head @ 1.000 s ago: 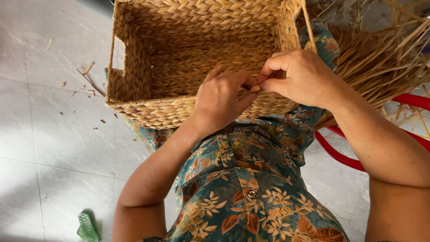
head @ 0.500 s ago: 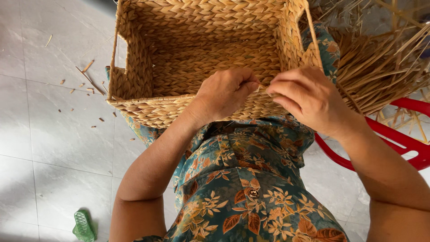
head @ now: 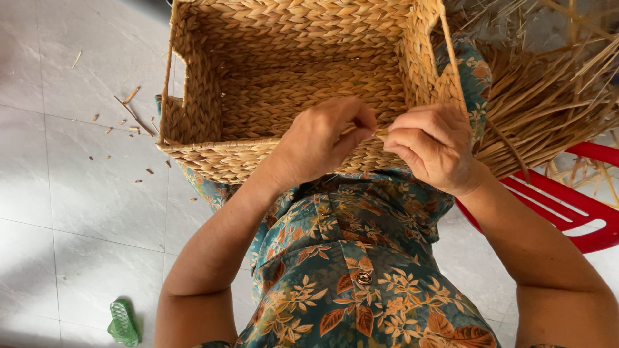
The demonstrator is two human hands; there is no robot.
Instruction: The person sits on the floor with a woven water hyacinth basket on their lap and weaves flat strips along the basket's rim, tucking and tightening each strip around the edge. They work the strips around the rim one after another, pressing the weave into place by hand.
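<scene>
We see the tan woven basket lying long side across, open top up. Our left hand and right hand pinch its near rim.

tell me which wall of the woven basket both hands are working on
The near wall of the basket, against the person's lap; left hand and right hand meet at its rim.

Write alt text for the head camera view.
Left hand and right hand pinch the near rim of a woven basket on the person's lap. Loose straw lies right, above a red stool; a green object lies on the floor.
</scene>
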